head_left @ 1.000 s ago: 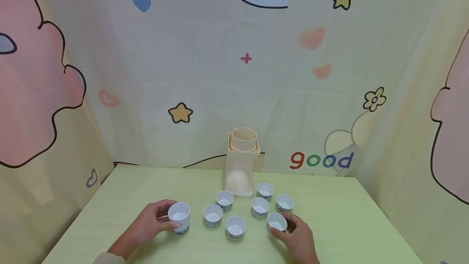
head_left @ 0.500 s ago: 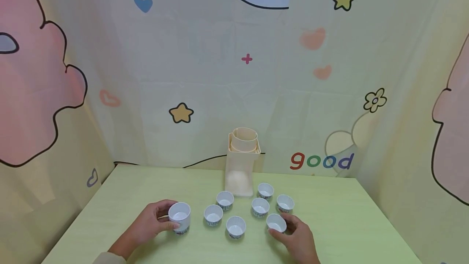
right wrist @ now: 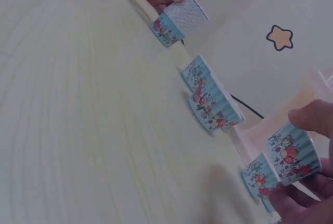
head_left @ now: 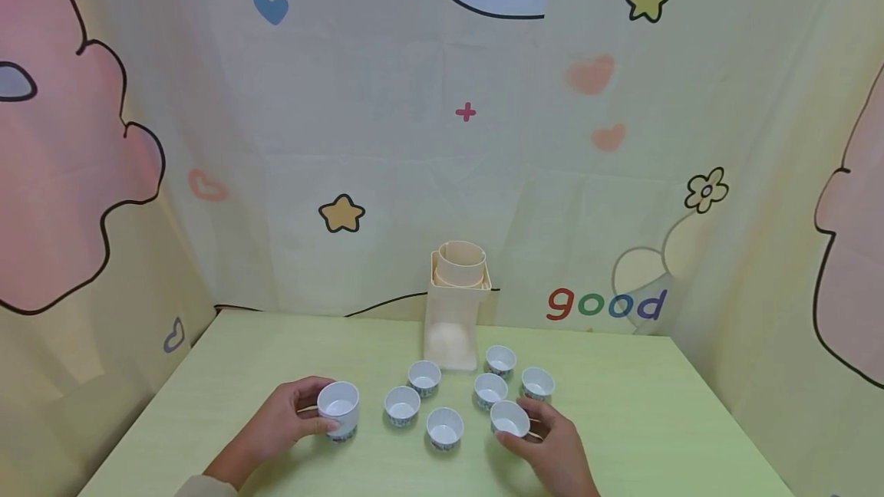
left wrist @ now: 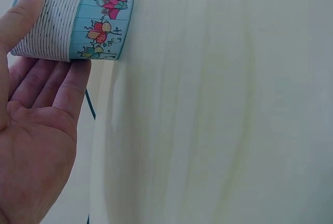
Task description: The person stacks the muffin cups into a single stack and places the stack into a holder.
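Observation:
My left hand (head_left: 293, 416) grips a stack of small white cups (head_left: 338, 407) standing on the pale green table (head_left: 621, 420) at the front left. In the left wrist view the thumb and fingers wrap the ribbed stack (left wrist: 73, 21), whose lowest cup has a blue butterfly band. At the front right, my right hand (head_left: 542, 436) holds a single cup (head_left: 509, 417), tilted and just above the table. The right wrist view shows this blue patterned cup (right wrist: 294, 151) between thumb and fingers (right wrist: 312, 117).
Several more small cups stand loose in the middle: three on the left (head_left: 423, 376) (head_left: 402, 405) (head_left: 444, 426) and three on the right (head_left: 490, 390) (head_left: 500, 359) (head_left: 537, 383). A tall cream container (head_left: 456, 313) stands behind them against the patterned curtain.
My right hand has lifted its cup and carried it a little to the left, toward the other cups. The left hand and its stack have not moved.

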The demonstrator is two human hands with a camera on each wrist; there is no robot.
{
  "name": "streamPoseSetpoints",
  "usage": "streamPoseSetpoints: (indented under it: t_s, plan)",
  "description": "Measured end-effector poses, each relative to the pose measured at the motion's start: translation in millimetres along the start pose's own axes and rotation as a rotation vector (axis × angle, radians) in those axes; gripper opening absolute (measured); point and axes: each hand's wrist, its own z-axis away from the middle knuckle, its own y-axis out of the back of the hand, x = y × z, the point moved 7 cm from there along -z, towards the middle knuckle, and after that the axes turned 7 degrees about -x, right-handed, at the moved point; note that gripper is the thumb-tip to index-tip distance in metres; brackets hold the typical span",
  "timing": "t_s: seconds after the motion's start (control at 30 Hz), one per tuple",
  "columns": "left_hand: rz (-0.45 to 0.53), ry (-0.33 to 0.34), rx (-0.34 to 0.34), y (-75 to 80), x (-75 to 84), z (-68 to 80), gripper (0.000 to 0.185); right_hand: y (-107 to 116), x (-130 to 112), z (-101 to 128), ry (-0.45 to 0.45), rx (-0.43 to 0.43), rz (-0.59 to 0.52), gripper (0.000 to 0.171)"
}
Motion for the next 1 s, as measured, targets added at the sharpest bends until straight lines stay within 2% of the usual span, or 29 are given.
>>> streamPoseSetpoints:
  t_s: [0.43, 0.73, 1.0]
  plan:
    - [-0.025, -0.001, 0.007, 1.4, -3.8, -1.2, 0.064, -8.6, -20.8, 9.3, 0.008, -0.054, -0.031, 0.063]
    - [-0.023, -0.007, 0.005, 1.0, -6.2, -0.8, 0.065, -18.2, -31.7, 14.4, 0.021, -0.126, -0.072, 0.069]
    - [-0.017, -0.015, 0.002, 0.5, -2.8, -0.7, 0.065, -27.9, -40.8, 17.6, 0.033, -0.156, -0.132, 0.07]
